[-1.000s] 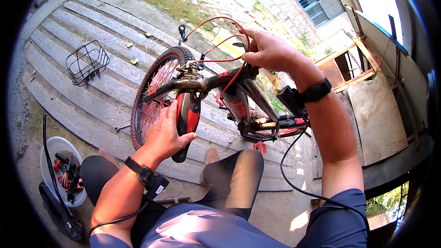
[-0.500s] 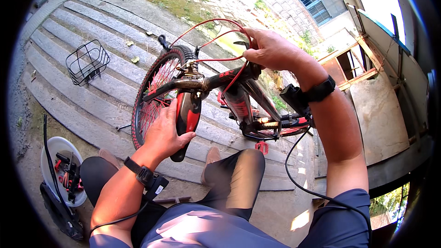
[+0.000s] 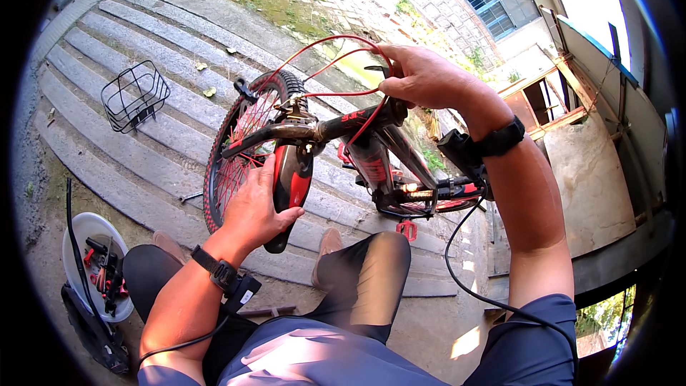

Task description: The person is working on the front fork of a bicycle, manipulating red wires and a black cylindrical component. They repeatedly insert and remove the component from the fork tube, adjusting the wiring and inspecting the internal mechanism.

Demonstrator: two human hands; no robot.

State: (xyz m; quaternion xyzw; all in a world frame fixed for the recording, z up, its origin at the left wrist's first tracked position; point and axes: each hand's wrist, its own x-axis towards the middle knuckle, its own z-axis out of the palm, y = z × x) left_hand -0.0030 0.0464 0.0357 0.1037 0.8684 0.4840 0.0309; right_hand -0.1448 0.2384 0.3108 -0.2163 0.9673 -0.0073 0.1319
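Two bare hands are at the front of a bicycle (image 3: 371, 162), which is on the ribbed concrete paving before the person. What differs most from a second ago is a black lever-like fitting (image 3: 245, 91): it was beyond the front wheel (image 3: 212, 182) and is now lower and further left, in front of the tyre's upper part. The loop of red cables (image 3: 336, 93) sits slightly lower at its top.

The left hand (image 3: 251, 205) is where it was, laid against the black-and-red fork (image 3: 291, 175), its thumb spread wide from the fingers. The right hand (image 3: 432, 80), shifted only slightly rightward, curves over the near end of the frame, thumb and forefinger apart beside the cables; whether the other fingers pinch anything I cannot tell.

The wire basket (image 3: 147, 112) and the white bucket (image 3: 74, 250) remain at left.
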